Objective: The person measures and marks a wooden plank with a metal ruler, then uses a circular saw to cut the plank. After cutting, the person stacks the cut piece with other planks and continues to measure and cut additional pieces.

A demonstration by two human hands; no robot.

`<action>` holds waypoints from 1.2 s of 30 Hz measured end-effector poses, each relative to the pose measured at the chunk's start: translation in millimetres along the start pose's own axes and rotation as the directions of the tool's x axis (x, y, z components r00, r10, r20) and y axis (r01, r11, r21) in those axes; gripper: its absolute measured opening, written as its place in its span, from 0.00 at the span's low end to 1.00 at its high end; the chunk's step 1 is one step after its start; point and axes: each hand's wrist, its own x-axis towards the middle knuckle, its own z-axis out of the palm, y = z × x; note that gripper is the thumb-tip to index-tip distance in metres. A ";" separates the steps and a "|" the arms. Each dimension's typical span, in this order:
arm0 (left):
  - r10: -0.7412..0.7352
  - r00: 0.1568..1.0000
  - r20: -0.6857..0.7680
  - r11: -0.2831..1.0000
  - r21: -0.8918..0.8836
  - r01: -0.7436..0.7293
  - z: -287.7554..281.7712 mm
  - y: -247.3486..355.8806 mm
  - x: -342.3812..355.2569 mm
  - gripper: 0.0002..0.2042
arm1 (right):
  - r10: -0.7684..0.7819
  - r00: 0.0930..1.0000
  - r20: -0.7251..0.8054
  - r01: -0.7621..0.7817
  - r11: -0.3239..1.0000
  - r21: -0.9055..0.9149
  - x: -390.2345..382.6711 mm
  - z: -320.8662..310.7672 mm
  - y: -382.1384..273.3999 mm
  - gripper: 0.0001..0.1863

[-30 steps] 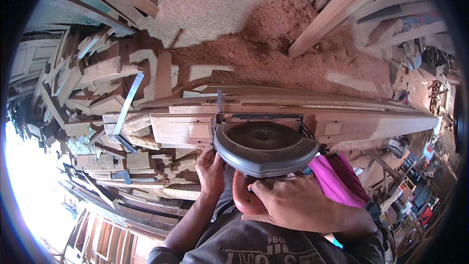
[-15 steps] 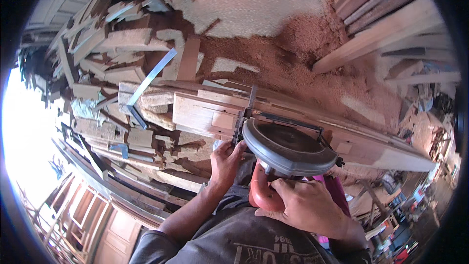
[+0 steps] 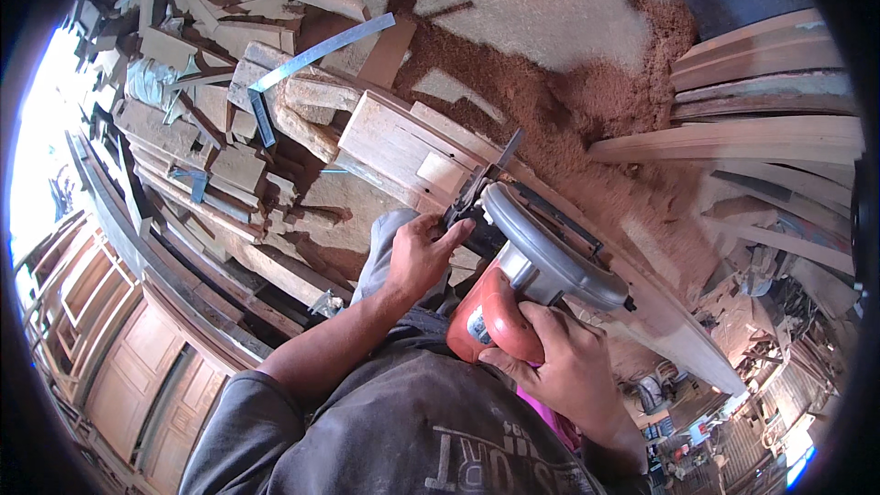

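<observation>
"Far left?"
"Metal square, lying over rough timber."
"Next?"
"Pale plank, running diagonally down to the right."
"Then?"
"Left hand: fingers curled, gripping the circular saw's dark base edge."
"Saw's place?"
"Between the hands, over the plank; cannot tell whether its base touches."
"Right of that?"
"Right hand: fingers and thumb closed round the saw's orange handle."

Your left hand sits at the saw's left side, fingers curled, thumb stretched onto it; grip unclear. Left elbow bent, left forearm slanting toward the saw. Your right hand wraps the saw's rear handle, thumb tucked under; right forearm behind the saw.
</observation>
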 end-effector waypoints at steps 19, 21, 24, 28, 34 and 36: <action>-0.012 0.999 -0.042 0.987 -0.162 0.006 6.2 -14.9 3.2 0.26 | 0.127 0.979 0.162 -0.129 0.992 0.004 5.5 -0.8 -2.6 0.34; -0.022 0.999 -0.031 0.990 -0.140 0.017 2.8 -15.4 4.3 0.26 | 0.128 0.978 0.166 -0.130 0.991 0.005 7.3 -1.2 -4.9 0.35; -0.014 0.998 -0.054 0.988 -0.154 0.006 -0.7 -16.3 5.8 0.27 | 0.097 0.982 0.159 -0.096 0.995 -0.015 14.2 -2.3 -9.6 0.36; -0.031 0.999 -0.006 0.998 -0.050 0.031 -22.0 3.8 3.3 0.24 | 0.107 0.981 0.159 -0.103 0.994 -0.028 20.3 2.5 -13.8 0.36; -0.038 0.998 -0.049 0.991 -0.127 0.032 -37.3 -4.5 14.7 0.26 | 0.118 0.976 0.184 -0.112 0.993 -0.043 37.9 6.7 -26.8 0.36; -0.045 0.997 -0.065 0.986 -0.161 0.034 -40.5 -13.2 19.6 0.27 | 0.103 0.978 0.180 -0.100 0.995 -0.026 43.4 8.7 -30.9 0.36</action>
